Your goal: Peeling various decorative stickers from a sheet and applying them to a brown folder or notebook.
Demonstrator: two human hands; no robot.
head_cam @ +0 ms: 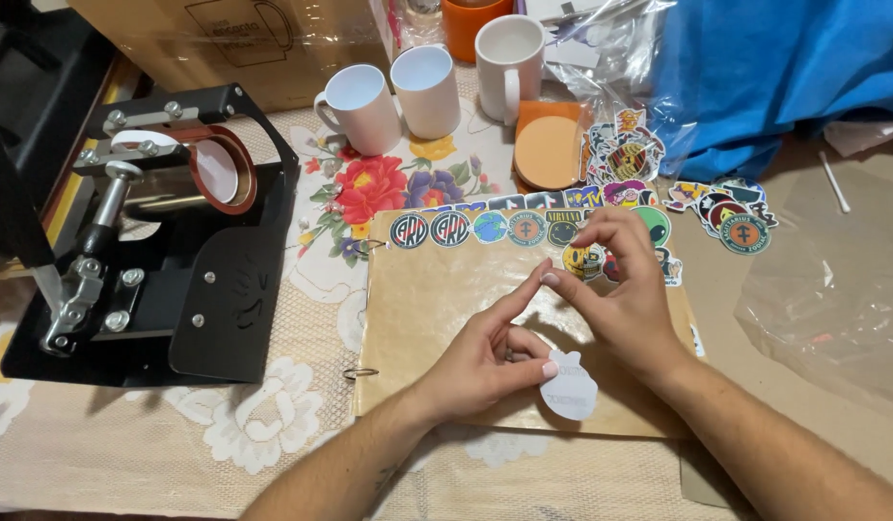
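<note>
Peeling appears under way: the left hand (485, 362) pinches a white sticker backing sheet (569, 386) between thumb and curled fingers, index extended to meet the right hand (625, 289), whose fingertips close on something too small to tell. Both hover over the brown kraft-paper ring-bound cover (437, 299). A row of round colourful stickers (485, 229) already lines its 12 o'clock edge; loose stickers (726, 214) wait at 2 o'clock, so judged partway.

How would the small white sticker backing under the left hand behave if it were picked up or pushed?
The small white sticker backing looks paper-thin and flat, so it is probably floppy and very light. It lies on the smooth brown paper notebook cover, so a push would likely slide it. The left hand pins one edge, which suggests it shifts easily.
</note>
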